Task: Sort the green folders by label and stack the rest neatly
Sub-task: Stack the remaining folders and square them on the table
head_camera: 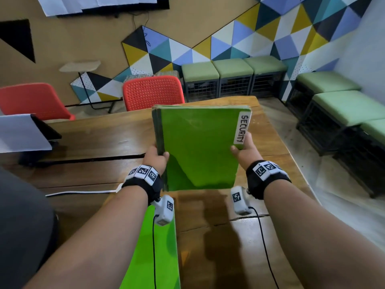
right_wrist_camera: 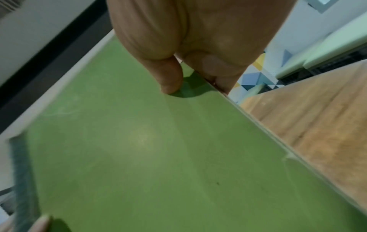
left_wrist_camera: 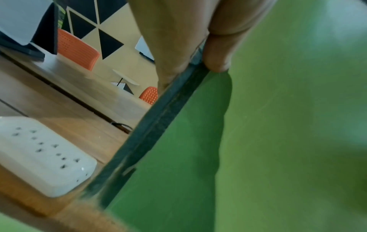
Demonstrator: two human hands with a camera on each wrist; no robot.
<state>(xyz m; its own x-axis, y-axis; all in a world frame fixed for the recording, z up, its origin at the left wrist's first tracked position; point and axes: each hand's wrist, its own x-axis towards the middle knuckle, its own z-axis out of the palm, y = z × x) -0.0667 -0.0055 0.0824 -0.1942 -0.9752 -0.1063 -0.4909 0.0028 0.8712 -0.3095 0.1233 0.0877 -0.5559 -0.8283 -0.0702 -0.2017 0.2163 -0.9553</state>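
Both hands grip one bundle of green folders [head_camera: 198, 151] above the tabletop [head_camera: 270, 147]; left hand [head_camera: 156, 161] pinches the spine edge; right hand [head_camera: 244, 152] clasps the edge below the SECURITY label [head_camera: 242, 129].

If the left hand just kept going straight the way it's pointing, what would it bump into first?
Probably the red perforated plastic chair beyond the wooden table, though depth is unclear. The left hand itself grips the stack of green folders.
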